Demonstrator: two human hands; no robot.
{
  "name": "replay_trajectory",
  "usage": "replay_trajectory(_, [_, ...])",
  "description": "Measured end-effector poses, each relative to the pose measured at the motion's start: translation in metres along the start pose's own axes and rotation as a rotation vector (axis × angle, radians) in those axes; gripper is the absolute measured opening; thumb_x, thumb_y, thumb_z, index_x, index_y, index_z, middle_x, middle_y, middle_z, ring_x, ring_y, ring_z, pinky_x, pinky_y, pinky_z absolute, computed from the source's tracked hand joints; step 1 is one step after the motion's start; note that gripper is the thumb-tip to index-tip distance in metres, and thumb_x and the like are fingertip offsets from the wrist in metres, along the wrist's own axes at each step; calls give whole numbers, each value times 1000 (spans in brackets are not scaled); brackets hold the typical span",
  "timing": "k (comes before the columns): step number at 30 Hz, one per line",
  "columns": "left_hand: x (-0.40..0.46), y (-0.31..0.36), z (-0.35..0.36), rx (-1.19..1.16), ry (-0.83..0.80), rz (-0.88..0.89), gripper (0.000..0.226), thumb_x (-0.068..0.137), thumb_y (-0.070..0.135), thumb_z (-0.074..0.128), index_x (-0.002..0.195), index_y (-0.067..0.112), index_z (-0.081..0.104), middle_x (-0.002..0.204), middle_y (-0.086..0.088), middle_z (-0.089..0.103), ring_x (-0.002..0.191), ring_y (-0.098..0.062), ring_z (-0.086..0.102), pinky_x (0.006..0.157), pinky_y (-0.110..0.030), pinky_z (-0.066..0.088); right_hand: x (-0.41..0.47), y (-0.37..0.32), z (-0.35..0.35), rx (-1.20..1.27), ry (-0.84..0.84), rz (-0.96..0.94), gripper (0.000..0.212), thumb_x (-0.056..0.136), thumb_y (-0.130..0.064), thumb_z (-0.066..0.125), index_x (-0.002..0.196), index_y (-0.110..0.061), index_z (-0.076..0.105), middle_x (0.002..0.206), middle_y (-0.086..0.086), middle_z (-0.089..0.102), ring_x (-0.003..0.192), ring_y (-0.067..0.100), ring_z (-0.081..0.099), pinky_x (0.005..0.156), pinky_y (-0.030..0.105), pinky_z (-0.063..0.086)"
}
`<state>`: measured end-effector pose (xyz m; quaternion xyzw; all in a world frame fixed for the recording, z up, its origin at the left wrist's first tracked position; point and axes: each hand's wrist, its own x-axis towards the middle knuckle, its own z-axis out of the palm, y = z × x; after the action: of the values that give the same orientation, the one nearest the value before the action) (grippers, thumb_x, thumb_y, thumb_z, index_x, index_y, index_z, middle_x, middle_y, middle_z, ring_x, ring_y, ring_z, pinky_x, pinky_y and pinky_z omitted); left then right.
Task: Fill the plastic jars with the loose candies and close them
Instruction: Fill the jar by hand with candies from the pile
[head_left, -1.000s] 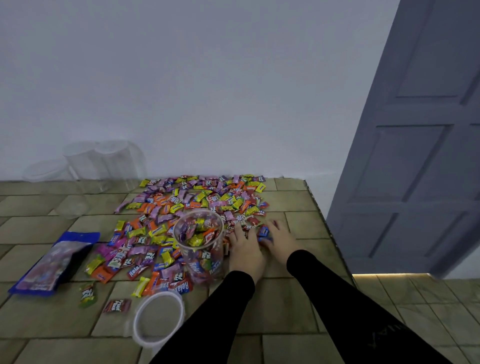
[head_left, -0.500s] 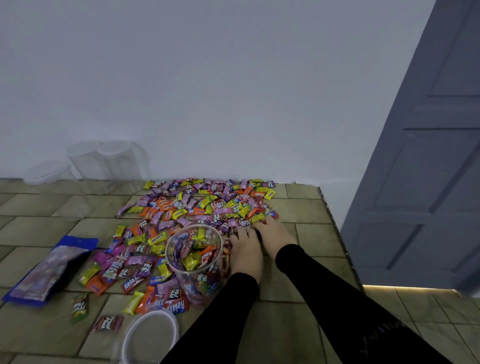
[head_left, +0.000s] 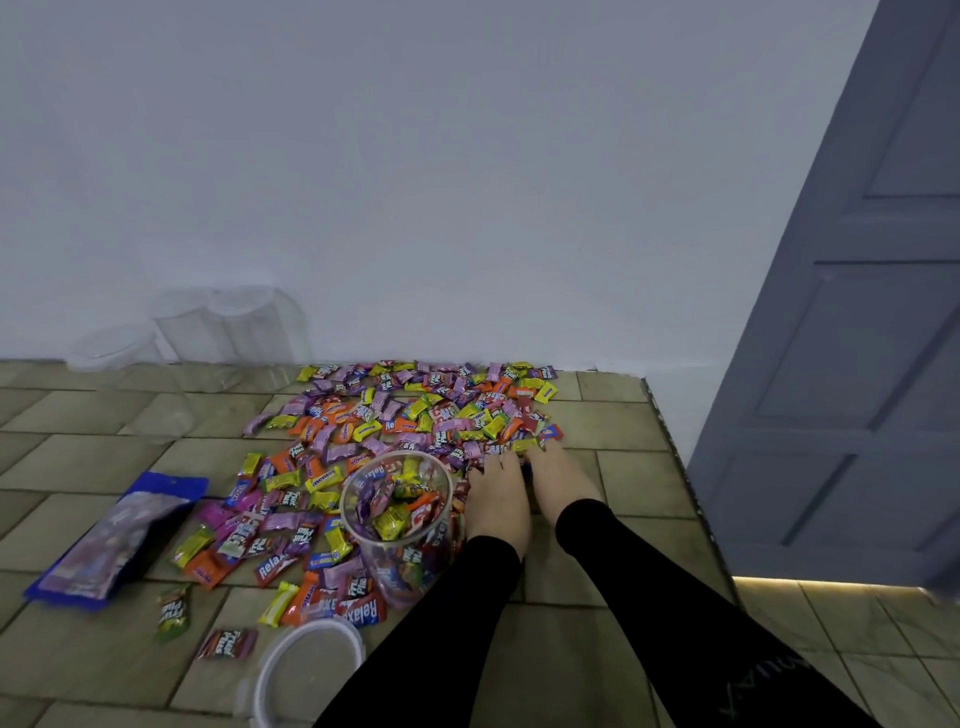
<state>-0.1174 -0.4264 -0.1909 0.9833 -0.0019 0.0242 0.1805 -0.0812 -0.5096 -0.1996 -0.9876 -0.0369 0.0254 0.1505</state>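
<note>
Both hands have slid forward since a moment ago, and now the left hand (head_left: 497, 501) and the right hand (head_left: 558, 475) lie side by side, palms down, with fingers flat and reaching into the near edge of the candies (head_left: 415, 410) spread on the tiled floor (head_left: 587, 675). Just left of the left hand stands the open jar (head_left: 399, 525), partly full of sweets, and its white lid (head_left: 306, 675) lies nearer the person. Three empty jars (head_left: 208, 332) wait by the wall (head_left: 467, 182), well apart, and a blue bag (head_left: 117, 535) lies at the left.
</note>
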Motion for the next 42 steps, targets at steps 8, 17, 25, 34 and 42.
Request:
replay_trajectory(8, [-13,8,-13,-123,125,41,39,96,-3,30,132,12,39,130,-11,44,115,-29,43,88,-34,40,-19,13,-14,510,93,211,27,95,-6,51,121,-7,58,124,14,59,112,27,55,91,29,41])
replay_trajectory(17, [-23,35,-52,-288,288,161,32,95,-2,39,125,8,44,124,-10,48,106,-24,45,87,-32,44,-46,1,-50,871,380,261,9,101,-9,39,97,-7,48,84,4,53,65,10,46,48,6,36])
replay_trajectory(25, [-32,48,-105,-403,423,291,27,95,-3,41,118,8,46,112,-9,48,96,-19,45,80,-23,39,-60,-30,-83,1126,493,182,13,102,-13,36,104,-9,48,91,6,57,81,20,53,70,30,40])
replay_trajectory(34, [-46,0,-153,-717,382,329,21,98,16,51,119,16,47,111,1,52,96,-14,54,76,-20,39,-72,-90,-93,1255,542,65,14,101,-20,38,93,-24,48,89,7,54,80,22,50,71,40,44])
replay_trajectory(42, [-56,-63,-164,-752,383,339,19,97,20,55,111,25,44,99,9,56,87,-9,56,73,-13,43,-94,-132,-79,1208,518,-56,20,101,-23,40,117,-14,48,93,-5,52,87,14,49,83,32,40])
